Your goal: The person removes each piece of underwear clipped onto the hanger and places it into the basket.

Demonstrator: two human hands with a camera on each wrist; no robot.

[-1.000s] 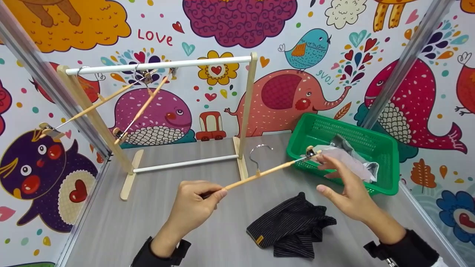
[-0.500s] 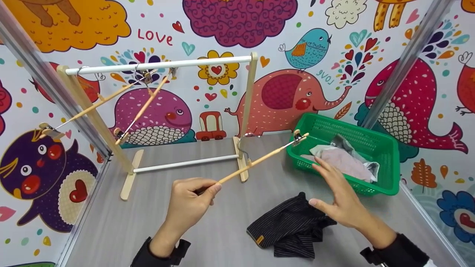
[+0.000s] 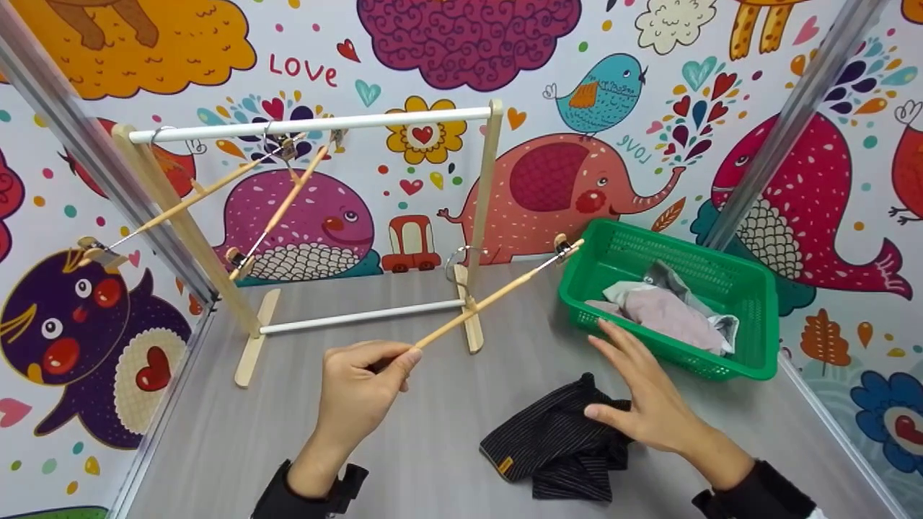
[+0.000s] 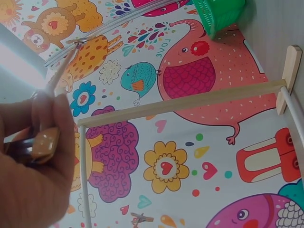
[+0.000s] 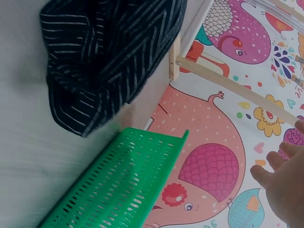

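Close by, the right hand is flat with straight fingers, resting on the striped cloth that lies on the desk. The left hand pinches one end of a wooden hanger, which sticks up over the desk toward the green basket. Farther back stands the rack with two more hangers.

On the counter before you, the rack stands at the back left, with two hangers on its rail. The basket sits to your right, with clothes in it. The folded garment lies nearest you, in front of the basket. A third hanger reaches from your left hand across to the basket's near corner. Your right hand lies over the garment's right edge.
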